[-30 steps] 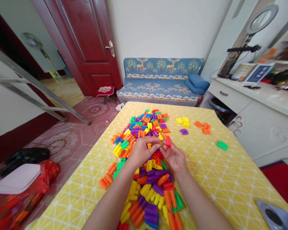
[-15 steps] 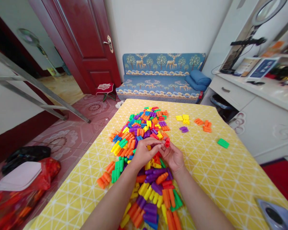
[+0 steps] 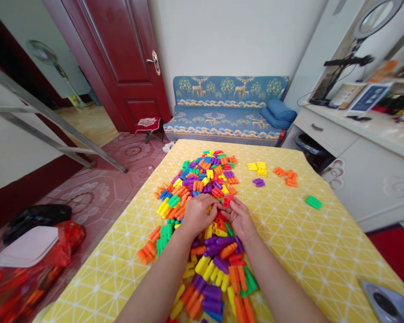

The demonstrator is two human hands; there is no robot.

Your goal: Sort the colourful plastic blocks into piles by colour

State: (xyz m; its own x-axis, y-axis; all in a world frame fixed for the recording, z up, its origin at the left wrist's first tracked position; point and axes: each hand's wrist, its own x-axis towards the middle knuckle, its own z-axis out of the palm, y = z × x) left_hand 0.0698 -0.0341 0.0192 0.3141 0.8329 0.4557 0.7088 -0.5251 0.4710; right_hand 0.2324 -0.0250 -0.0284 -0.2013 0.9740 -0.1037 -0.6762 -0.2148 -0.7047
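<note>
Over the heap of coloured plastic pieces (image 3: 218, 262), my right hand (image 3: 240, 218) pinches a red piece (image 3: 227, 200) whose round openings face the camera. Just left of it is my left hand (image 3: 199, 214), its fingers curled and their tips close to the right hand's fingers. A bit of yellow shows between the left thumb and fingers; whether it is held cannot be made out. Small groups lie apart at the right: yellow pieces (image 3: 261, 168), purple pieces (image 3: 258, 182), orange pieces (image 3: 291, 178) and a green piece (image 3: 313, 202).
The table (image 3: 283, 237) has a yellow patterned cloth. At its near right corner lies a grey-blue object (image 3: 387, 303). Beyond the far edge stands a blue sofa (image 3: 222, 119). A white cabinet (image 3: 366, 166) is on the right, a metal ladder (image 3: 54, 120) on the left.
The red piece has moved slightly left and turned in my right hand. My left hand has drawn back a little to the left, its fingers more curled.
</note>
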